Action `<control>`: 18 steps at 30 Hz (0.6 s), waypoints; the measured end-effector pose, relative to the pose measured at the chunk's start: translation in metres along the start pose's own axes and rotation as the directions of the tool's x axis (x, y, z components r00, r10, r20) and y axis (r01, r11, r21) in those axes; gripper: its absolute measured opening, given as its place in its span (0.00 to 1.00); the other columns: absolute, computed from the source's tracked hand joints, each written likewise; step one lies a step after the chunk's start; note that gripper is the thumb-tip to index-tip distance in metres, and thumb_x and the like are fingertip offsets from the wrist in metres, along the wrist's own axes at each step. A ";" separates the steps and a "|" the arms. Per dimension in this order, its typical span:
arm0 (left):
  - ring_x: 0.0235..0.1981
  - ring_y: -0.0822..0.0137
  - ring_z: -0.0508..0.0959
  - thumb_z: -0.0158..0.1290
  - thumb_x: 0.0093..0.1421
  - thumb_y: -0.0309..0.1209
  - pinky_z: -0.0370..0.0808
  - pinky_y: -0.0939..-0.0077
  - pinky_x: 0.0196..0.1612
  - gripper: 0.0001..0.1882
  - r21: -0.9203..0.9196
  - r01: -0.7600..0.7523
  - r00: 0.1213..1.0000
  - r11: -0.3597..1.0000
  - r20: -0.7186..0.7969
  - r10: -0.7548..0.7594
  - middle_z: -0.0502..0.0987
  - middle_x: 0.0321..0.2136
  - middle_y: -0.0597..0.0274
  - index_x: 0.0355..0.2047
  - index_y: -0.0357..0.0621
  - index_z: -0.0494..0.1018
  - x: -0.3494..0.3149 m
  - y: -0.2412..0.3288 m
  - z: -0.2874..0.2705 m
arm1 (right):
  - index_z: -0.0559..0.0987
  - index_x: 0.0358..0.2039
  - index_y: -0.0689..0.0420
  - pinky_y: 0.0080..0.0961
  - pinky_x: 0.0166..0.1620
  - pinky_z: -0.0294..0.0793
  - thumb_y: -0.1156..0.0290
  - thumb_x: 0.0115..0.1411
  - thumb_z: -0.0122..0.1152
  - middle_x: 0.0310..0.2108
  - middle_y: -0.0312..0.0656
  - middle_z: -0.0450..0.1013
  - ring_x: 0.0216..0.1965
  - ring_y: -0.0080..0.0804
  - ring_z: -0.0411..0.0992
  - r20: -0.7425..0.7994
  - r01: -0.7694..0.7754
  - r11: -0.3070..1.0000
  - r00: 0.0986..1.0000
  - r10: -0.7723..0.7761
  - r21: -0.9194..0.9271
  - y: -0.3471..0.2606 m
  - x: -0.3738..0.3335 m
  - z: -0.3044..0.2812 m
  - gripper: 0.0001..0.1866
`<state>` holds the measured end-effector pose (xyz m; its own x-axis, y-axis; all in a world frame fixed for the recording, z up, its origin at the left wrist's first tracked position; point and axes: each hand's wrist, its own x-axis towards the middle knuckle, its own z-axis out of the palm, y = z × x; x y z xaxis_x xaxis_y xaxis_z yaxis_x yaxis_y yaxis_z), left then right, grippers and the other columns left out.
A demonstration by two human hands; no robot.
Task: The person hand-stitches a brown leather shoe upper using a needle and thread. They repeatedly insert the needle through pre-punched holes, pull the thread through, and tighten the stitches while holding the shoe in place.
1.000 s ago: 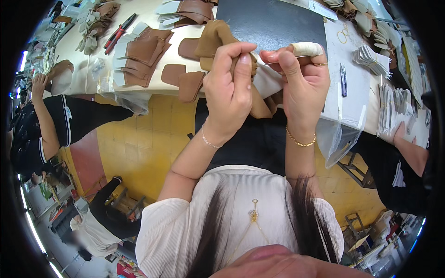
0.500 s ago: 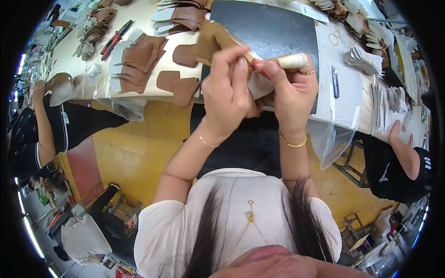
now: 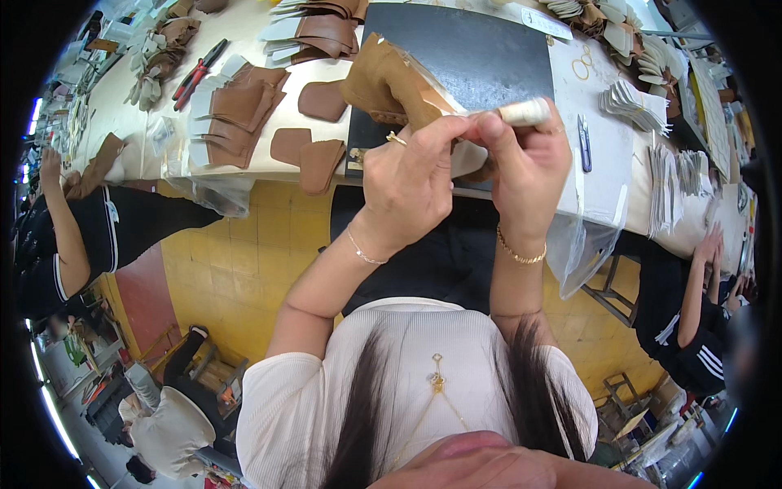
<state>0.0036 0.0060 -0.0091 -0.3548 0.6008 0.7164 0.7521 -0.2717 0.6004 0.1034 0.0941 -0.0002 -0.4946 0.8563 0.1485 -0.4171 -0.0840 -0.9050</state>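
Above the dark board, my left hand is closed, its fingers pinching the edge of a folded brown leather piece with a pale strip along one side. My right hand is closed too, its thumb and forefinger meeting the left fingertips at that edge. A short white wrapped cylinder juts from the right fingers; what it belongs to is hidden. Part of a whitish and brown piece shows below the hands.
Brown leather pieces and layered stacks lie to the left, with red-handled pliers beyond. Thread snips and pale stacked pieces are at the right. A person works on each side; plastic sheeting hangs off the table edge.
My left hand has turned, bringing its fingertips right against my right thumb. The white cylinder has shifted slightly right and down. The people at both sides have moved their hands.
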 end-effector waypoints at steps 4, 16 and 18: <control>0.27 0.57 0.81 0.51 0.56 0.15 0.76 0.70 0.26 0.16 -0.018 -0.142 0.986 0.990 -0.091 0.139 0.80 0.32 0.56 0.46 0.39 0.71 -0.002 -0.002 0.006 | 0.73 0.33 0.62 0.20 0.35 0.79 0.72 0.58 0.67 0.27 0.42 0.78 0.29 0.25 0.78 0.012 -0.075 0.993 0.997 0.074 0.090 -0.004 -0.001 -0.004 0.11; 0.33 0.70 0.75 0.45 0.66 0.23 0.70 0.80 0.37 0.08 -0.189 0.346 0.933 0.919 -0.038 -0.359 0.75 0.35 0.59 0.45 0.38 0.69 0.007 0.001 -0.002 | 0.75 0.37 0.63 0.20 0.42 0.79 0.81 0.56 0.66 0.35 0.44 0.80 0.35 0.26 0.79 0.075 0.147 0.981 0.987 -0.139 -0.125 0.022 -0.011 0.006 0.10; 0.33 0.70 0.75 0.46 0.66 0.22 0.70 0.80 0.37 0.09 -0.228 0.383 0.918 0.895 -0.011 -0.395 0.75 0.35 0.59 0.45 0.38 0.69 0.005 0.001 -0.001 | 0.75 0.35 0.64 0.20 0.41 0.78 0.81 0.55 0.67 0.34 0.43 0.80 0.36 0.26 0.79 0.002 0.184 0.969 0.983 -0.186 -0.164 0.032 -0.019 0.005 0.09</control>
<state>0.0019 0.0085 -0.0044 -0.6294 0.6508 0.4246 0.4110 -0.1849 0.8927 0.0959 0.0728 -0.0300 -0.4098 0.8562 0.3147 -0.3703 0.1592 -0.9152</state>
